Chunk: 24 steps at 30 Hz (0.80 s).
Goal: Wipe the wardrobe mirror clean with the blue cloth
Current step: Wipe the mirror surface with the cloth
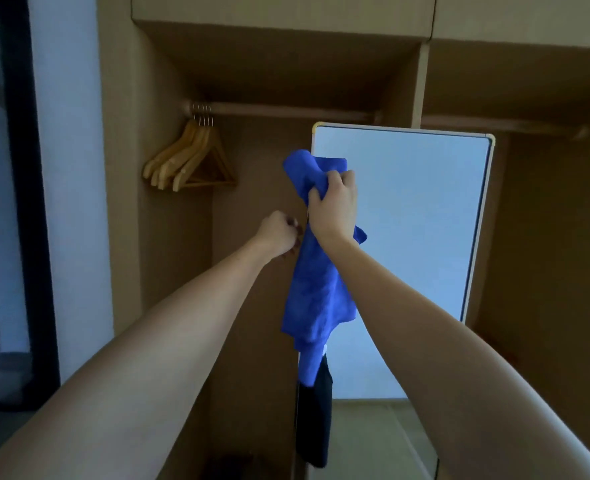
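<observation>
right hand [335, 202] has the blue cloth [316, 282] bunched tight in its fist up near the mirror's [414, 216] top left corner, rest of it dangling down the left edge; left hand [278, 237] curled right by that edge, can't tell if it's gripping anything; 4 wooden hangers [189, 161] on the rail
</observation>
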Tool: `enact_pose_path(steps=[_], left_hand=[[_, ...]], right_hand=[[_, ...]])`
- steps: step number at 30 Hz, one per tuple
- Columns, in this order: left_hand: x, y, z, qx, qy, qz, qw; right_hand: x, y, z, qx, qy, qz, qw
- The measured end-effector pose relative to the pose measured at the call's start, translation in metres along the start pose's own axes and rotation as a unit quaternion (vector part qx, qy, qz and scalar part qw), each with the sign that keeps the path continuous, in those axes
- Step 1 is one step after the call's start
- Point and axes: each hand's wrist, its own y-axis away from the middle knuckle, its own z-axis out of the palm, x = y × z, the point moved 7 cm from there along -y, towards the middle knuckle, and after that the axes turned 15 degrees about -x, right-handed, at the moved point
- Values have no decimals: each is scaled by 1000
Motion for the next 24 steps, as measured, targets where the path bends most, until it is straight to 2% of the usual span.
enact_pose_path(steps=[9, 12, 17, 20, 24], left_hand=[[-48, 33, 43, -93, -48, -5, 995], [-61, 47, 69, -129, -28, -7, 991], [-72, 75, 122, -178, 12, -2, 984], [-77, 86, 153, -208, 18, -14, 978], [-75, 93, 180, -226, 13, -24, 974]], right_hand=[[44, 82, 17, -71, -63, 173, 980], [68, 113, 14, -99, -82, 234, 964], [106, 163, -3, -138, -127, 285, 940], [131, 191, -17, -133, -171, 323, 921], [164, 227, -40, -82, -240, 378, 890]])
